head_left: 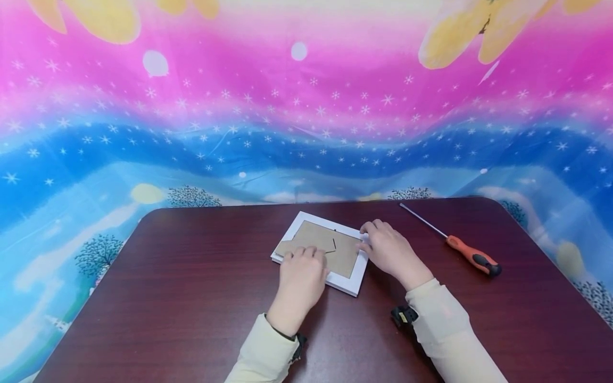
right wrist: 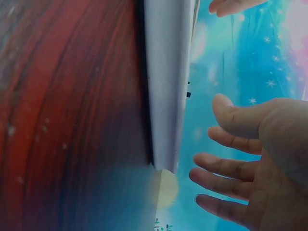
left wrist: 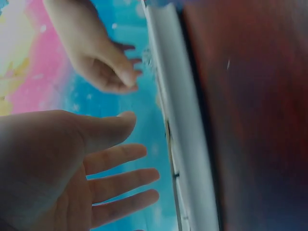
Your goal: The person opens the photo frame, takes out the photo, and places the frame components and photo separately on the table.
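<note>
A white picture frame [head_left: 353, 284] lies back side up on the table, its brown backing board [head_left: 311, 234] showing. Toward the left corner the board overlaps the white rim. Thin dark lines mark the board's middle, beside my left hand [head_left: 303, 274]. That hand is over the board's near left part, its fingers extended and apart in the left wrist view. Above the frame's right side is my right hand [head_left: 390, 250], fingertips close to the rim. In the right wrist view its fingers are spread, with nothing between them and the thumb.
A screwdriver [head_left: 471, 255] with an orange and black handle lies to the right of the frame, its shaft pointing to the back. The dark red-brown table [head_left: 191, 298] ends at a colourful printed cloth [head_left: 268, 106] behind it.
</note>
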Demonstrator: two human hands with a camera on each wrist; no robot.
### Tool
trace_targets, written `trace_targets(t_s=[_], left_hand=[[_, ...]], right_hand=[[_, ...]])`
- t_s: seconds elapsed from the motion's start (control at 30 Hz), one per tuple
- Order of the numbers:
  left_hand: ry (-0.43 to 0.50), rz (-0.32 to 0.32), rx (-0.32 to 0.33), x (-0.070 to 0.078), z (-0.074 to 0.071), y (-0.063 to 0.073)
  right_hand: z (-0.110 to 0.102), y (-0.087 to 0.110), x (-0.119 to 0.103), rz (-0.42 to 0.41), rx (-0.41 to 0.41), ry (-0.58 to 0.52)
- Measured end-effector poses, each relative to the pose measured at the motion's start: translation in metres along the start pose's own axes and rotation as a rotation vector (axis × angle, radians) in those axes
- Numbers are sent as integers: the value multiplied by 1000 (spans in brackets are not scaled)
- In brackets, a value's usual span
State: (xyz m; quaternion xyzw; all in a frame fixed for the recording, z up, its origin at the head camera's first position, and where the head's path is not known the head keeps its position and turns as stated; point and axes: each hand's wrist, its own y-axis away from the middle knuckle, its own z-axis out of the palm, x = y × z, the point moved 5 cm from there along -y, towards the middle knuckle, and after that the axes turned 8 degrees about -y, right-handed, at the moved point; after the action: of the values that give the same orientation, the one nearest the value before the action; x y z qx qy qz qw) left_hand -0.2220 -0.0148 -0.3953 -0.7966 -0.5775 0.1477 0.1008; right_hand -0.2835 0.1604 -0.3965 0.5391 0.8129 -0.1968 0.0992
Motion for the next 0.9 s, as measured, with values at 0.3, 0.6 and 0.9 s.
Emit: trace_targets(t_s=[0.3, 0.6, 0.9], left_hand=[[-48, 96, 32, 27, -1, 5], [-78, 119, 39, 33, 4, 8], [-58, 115, 41, 32, 4, 8]], right_hand=[[9, 1, 5, -5, -53, 17], [9, 2, 4, -24, -93, 42], [10, 2, 7, 1, -121, 45]])
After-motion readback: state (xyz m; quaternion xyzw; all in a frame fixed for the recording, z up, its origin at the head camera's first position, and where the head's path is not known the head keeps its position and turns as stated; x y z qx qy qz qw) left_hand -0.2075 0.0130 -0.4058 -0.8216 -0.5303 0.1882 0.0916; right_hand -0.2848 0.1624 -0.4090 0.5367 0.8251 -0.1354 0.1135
